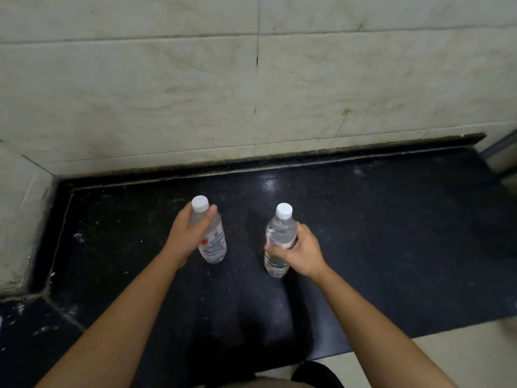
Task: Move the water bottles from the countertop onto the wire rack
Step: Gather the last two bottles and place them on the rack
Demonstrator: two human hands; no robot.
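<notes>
Two clear water bottles with white caps stand on the black countertop [391, 219]. My left hand [188, 236] is wrapped around the upper part of the left bottle [214, 245], thumb across its shoulder just below the cap. My right hand [300, 252] grips the right bottle [279, 231] around its middle, over the red-and-white label. Both bottle bases look to be at the counter surface; I cannot tell whether they are lifted. No wire rack is in view.
A pale tiled wall [251, 93] rises directly behind the counter, and a tiled ledge [19, 214] bounds it on the left. The counter's front edge runs at lower right, with light floor [461, 354] beyond. A pale frame edge [500, 155] shows at far right.
</notes>
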